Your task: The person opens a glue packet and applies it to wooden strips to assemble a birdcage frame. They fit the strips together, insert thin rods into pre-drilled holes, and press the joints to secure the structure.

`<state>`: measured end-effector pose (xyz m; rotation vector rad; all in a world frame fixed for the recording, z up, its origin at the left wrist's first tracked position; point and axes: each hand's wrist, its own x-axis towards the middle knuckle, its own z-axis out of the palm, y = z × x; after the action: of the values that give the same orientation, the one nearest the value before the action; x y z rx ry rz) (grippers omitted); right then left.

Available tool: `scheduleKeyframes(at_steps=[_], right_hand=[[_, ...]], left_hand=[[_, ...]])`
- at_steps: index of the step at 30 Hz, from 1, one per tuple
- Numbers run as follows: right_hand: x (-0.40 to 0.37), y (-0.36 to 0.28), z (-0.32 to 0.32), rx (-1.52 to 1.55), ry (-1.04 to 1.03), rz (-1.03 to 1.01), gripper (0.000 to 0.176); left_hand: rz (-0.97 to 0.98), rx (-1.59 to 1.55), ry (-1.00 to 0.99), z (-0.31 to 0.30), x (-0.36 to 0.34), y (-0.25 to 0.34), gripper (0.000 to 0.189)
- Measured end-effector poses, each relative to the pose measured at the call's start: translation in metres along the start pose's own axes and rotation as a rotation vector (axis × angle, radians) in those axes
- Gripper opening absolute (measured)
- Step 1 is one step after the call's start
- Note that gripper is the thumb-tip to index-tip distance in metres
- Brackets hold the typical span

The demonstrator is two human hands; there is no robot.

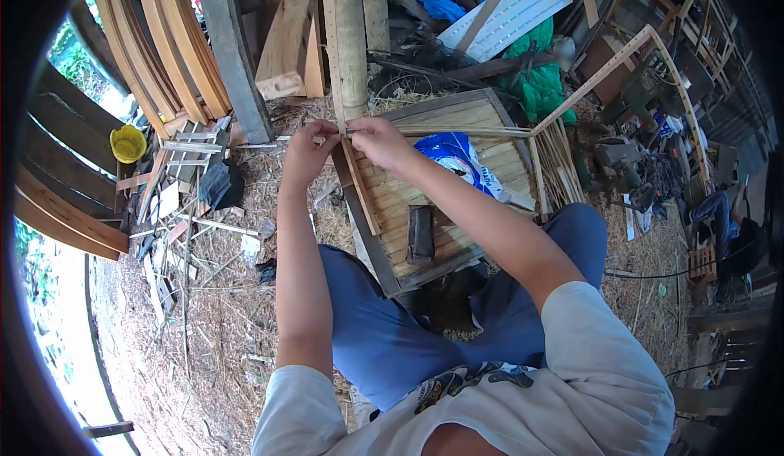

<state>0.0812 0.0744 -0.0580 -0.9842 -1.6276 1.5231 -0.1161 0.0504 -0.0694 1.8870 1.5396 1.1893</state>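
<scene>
My left hand [311,151] is closed in a pinch at the corner where thin wooden strips meet. Beside it, my right hand [377,141] pinches the same spot, its fingers bent around a thin wooden strip [482,131] that runs off to the right. Whatever lies between the fingertips is too small to make out. A flat wooden strip [360,186] slants down from the hands along the left edge of a framed bamboo-slat panel [392,235]. On this panel lie a dark rectangular block [420,234] and a blue and white plastic bag [457,158].
A long strip frame [600,76] rises at the right. Ahead stand a bamboo post [351,40] and a tilted wooden plank [287,35]. Curved wooden pieces [151,40] lean at the left near a yellow bucket [128,143]. Wood scraps [192,146] and shavings cover the ground.
</scene>
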Motion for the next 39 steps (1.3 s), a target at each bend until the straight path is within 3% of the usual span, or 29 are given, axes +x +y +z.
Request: scheduleKeyframes(at_steps=[2, 5, 8, 11, 14, 17, 23, 26, 31, 35, 39], right_hand=[[0.001, 0.010, 0.004, -0.277, 0.091, -0.180, 0.044], [-0.022, -0.018, 0.004, -0.681, 0.083, -0.204, 0.048], [-0.026, -0.008, 0.003, -0.966, 0.118, -0.416, 0.055], [-0.033, -0.011, 0.006, -1.230, 0.089, -0.413, 0.061], [-0.035, -0.015, 0.010, -1.395, 0.062, -0.382, 0.063], [-0.039, -0.009, 0.006, -1.439, 0.085, -0.493, 0.057], [-0.042, 0.011, -0.005, -0.951, 0.239, -0.624, 0.041], [-0.047, -0.009, -0.003, -0.816, 0.266, -0.364, 0.036], [-0.018, 0.000, -0.004, -0.481, 0.268, -0.271, 0.032], [0.016, 0.010, -0.005, -0.449, 0.238, -0.272, 0.029], [0.020, -0.012, -0.004, -0.552, 0.161, -0.127, 0.030]], left_hand=[[-0.001, 0.006, 0.002, -0.001, -0.001, 0.003, 0.015], [0.012, -0.071, 0.043, 0.003, 0.000, -0.001, 0.016], [0.032, -0.087, 0.044, 0.006, 0.002, -0.012, 0.016], [0.033, -0.059, 0.040, 0.004, 0.001, -0.008, 0.016], [-0.011, -0.042, 0.025, 0.002, 0.000, -0.001, 0.017], [0.008, -0.060, 0.026, 0.003, 0.001, -0.008, 0.017], [-0.018, -0.031, 0.018, 0.003, 0.001, -0.005, 0.017], [0.024, -0.054, 0.038, 0.003, 0.000, -0.003, 0.017], [-0.022, -0.037, 0.017, 0.002, 0.000, 0.001, 0.016], [-0.047, -0.042, 0.026, 0.001, -0.001, 0.007, 0.014], [-0.009, -0.051, 0.030, 0.002, 0.000, 0.003, 0.015]])
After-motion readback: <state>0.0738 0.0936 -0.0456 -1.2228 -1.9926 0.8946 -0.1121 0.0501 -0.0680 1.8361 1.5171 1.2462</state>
